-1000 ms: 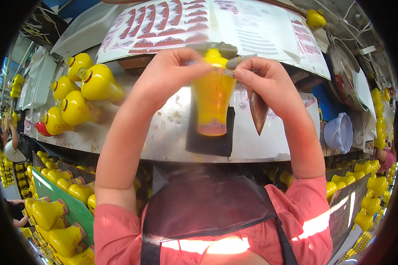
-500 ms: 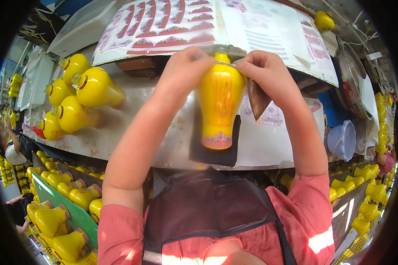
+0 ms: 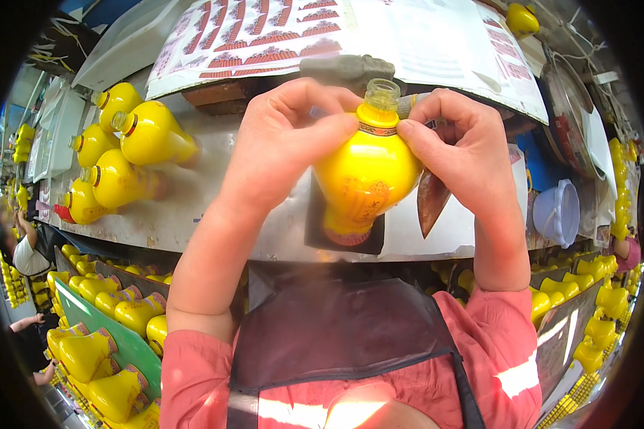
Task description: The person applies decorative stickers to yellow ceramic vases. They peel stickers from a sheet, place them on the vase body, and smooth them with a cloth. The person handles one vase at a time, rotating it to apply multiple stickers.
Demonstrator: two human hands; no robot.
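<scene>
A glossy yellow bottle (image 3: 365, 168) with a clear threaded glass mouth leans toward me on a black pad (image 3: 322, 225). Around the base of its neck runs a narrow dark patterned decal strip (image 3: 377, 130). My left hand (image 3: 297, 139) is closed in a pinch at the strip's left end, thumb against the bottle. At the right end, my right hand (image 3: 458, 143) pinches the strip likewise. Below the right palm juts a brown pointed blade (image 3: 432, 204), seemingly tucked in that hand; its grip is mostly hidden.
Printed decal sheets (image 3: 265, 39) cover a raised board at the back. A grey stone-like block (image 3: 347, 69) lies at its edge. Several yellow bottles (image 3: 150, 132) stand left on the metal table (image 3: 225, 207). A pale bucket (image 3: 555, 214) is at right, and racks of bottles flank me.
The bottle has tipped its mouth up and toward me, showing the neck. Both hands have shifted slightly right and lower with it, still pinching at the neck.
</scene>
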